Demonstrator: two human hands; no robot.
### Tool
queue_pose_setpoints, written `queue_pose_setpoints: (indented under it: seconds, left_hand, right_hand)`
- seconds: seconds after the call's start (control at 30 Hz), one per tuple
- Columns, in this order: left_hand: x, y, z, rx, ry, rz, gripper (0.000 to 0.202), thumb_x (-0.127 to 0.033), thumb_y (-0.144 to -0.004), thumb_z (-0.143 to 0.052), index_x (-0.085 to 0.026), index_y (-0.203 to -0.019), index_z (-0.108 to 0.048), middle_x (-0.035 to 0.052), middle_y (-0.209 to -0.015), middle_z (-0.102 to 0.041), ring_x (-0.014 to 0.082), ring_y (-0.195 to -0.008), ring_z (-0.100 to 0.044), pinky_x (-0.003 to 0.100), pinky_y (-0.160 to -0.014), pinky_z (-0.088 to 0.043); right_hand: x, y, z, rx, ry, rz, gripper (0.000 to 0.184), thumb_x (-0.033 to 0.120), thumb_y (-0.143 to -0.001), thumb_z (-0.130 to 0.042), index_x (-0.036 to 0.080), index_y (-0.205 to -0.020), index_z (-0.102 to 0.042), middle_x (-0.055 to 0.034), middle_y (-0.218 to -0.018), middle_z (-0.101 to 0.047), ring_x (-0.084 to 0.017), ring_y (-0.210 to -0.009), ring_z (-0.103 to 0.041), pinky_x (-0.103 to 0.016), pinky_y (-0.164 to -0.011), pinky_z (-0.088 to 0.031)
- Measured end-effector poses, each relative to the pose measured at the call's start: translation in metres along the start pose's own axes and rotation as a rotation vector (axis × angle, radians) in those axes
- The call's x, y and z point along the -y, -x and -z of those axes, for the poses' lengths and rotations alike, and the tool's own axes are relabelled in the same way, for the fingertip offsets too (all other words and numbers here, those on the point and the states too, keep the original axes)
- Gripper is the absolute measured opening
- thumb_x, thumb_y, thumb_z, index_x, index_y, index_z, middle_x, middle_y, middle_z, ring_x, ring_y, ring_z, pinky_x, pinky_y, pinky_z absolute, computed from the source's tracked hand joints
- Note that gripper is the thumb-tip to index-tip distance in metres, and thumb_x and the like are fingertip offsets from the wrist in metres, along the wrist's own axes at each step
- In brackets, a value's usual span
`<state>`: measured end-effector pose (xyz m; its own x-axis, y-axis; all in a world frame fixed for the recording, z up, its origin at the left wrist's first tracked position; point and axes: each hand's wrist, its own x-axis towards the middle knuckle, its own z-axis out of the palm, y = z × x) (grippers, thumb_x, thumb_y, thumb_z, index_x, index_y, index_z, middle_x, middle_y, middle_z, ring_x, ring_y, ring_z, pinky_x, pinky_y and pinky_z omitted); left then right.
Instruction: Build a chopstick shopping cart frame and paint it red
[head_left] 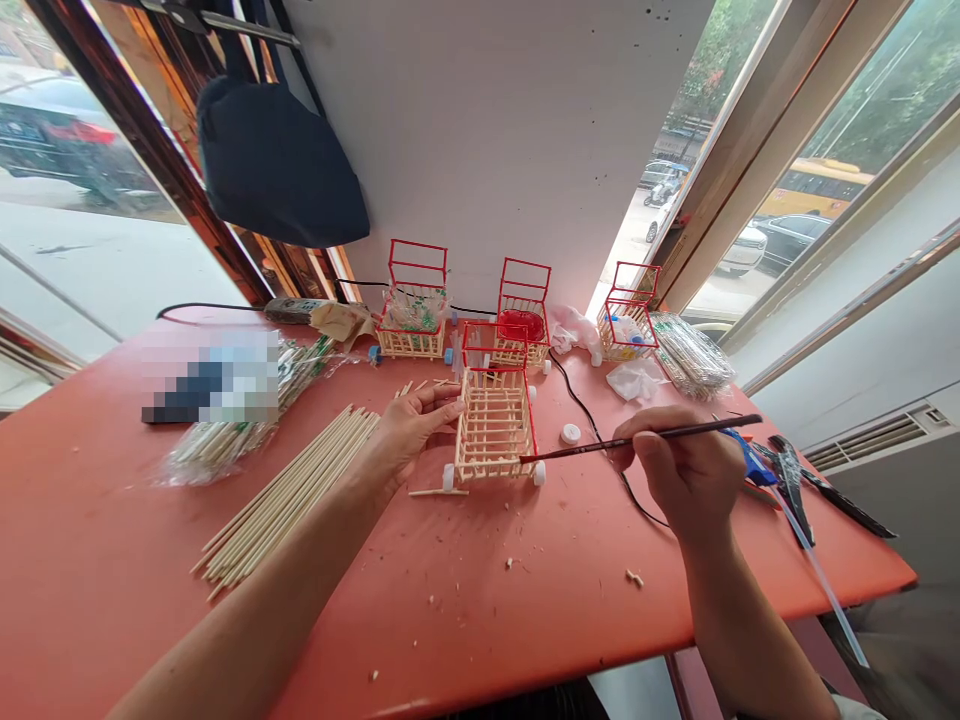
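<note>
A small cart [495,420] built of pale wooden sticks stands on the red table, with white wheels and a red-painted handle and upper right edge. My left hand [420,425] grips its left side between thumb and fingers. In my right hand [671,465] is a thin dark paintbrush [645,435], held like a pen. Its red tip touches or nearly touches the cart's front right corner, just above the wheel. A white bottle cap [570,434] lies between the cart and my right hand.
Similar red-handled carts [412,325] line the wall. Loose sticks [292,500] and bagged sticks [225,440] lie left. At right are a blue glue gun [750,460], pliers [789,490] and a wrapped bundle [691,355]. A black cord [581,395] runs behind my right hand.
</note>
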<state>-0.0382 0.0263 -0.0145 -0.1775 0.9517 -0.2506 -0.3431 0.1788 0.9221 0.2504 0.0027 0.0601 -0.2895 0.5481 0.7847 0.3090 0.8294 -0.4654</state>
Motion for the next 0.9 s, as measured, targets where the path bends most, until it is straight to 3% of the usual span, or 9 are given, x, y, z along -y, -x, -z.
queue_pose_setpoints:
  seconds: [0.33, 0.5, 0.7, 0.9]
  left_hand:
    - [-0.0023, 0.001, -0.002, -0.008, 0.009, 0.003, 0.068, -0.04, -0.037, -0.103, -0.014, -0.095, -0.079, 0.004, -0.081, -0.078, 0.0146, -0.068, -0.069, 0.026, -0.06, -0.058]
    - [-0.0028, 0.0019, -0.0026, -0.005, 0.005, -0.004, 0.068, -0.04, -0.037, -0.103, -0.014, -0.095, -0.079, 0.0045, -0.083, -0.079, 0.0146, -0.068, -0.069, 0.026, -0.061, -0.058]
    - [-0.0004, 0.0006, -0.0009, 0.0, 0.0, -0.011, 0.066, -0.041, -0.04, -0.102, -0.015, -0.096, -0.079, 0.0044, -0.084, -0.079, 0.0151, -0.069, -0.07, 0.027, -0.063, -0.059]
    - [0.0037, -0.0031, 0.0019, 0.015, -0.002, -0.012, 0.069, -0.043, -0.041, -0.102, -0.015, -0.1, -0.079, 0.004, -0.083, -0.079, 0.0149, -0.067, -0.07, 0.027, -0.062, -0.059]
  right_hand:
    - [0.0034, -0.0032, 0.0075, -0.02, 0.134, -0.017, 0.017, 0.014, -0.1, -0.062, 0.021, -0.086, -0.068, 0.004, -0.064, -0.069, -0.009, -0.053, -0.066, -0.021, -0.053, -0.05]
    - [0.0026, -0.0012, 0.0072, -0.078, 0.076, -0.04, 0.016, 0.016, -0.1, -0.061, 0.021, -0.087, -0.068, 0.0029, -0.066, -0.07, -0.011, -0.053, -0.066, -0.025, -0.051, -0.05]
    - [0.0031, -0.0012, 0.0048, -0.024, 0.111, -0.046, 0.017, 0.015, -0.1, -0.062, 0.021, -0.084, -0.068, 0.0031, -0.067, -0.071, -0.01, -0.054, -0.067, -0.022, -0.052, -0.051]
    - [0.0051, -0.0023, 0.0049, -0.088, 0.106, -0.056, 0.017, 0.017, -0.101, -0.061, 0.021, -0.086, -0.068, 0.0031, -0.066, -0.07, -0.011, -0.054, -0.066, -0.023, -0.053, -0.05]
